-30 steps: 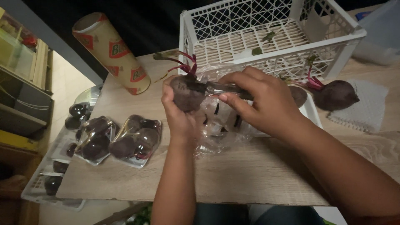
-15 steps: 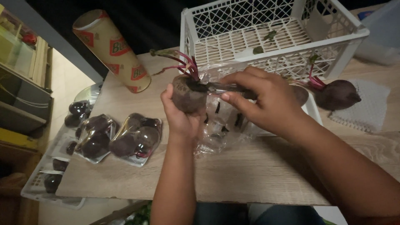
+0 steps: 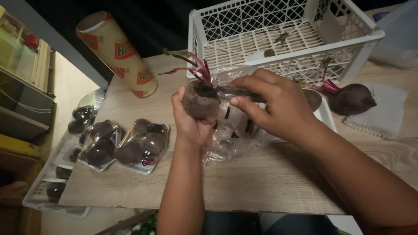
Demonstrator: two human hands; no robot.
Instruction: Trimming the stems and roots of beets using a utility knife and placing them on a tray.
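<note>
While the left hand is clenched around the beetroot, the root is seen lifted a touch higher than a moment ago, stalks up, above the wooden table. Just right of that grip, a knife is pinched by the right hand, and a cut at the crown is judged under way. Its edge is covered by fingers; the crinkled plastic beneath is hard to read.

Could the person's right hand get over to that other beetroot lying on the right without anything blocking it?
Probably yes: the loose beetroot lies open on the table, just right of the right hand, nothing between. That hand holds a knife, though.
</note>
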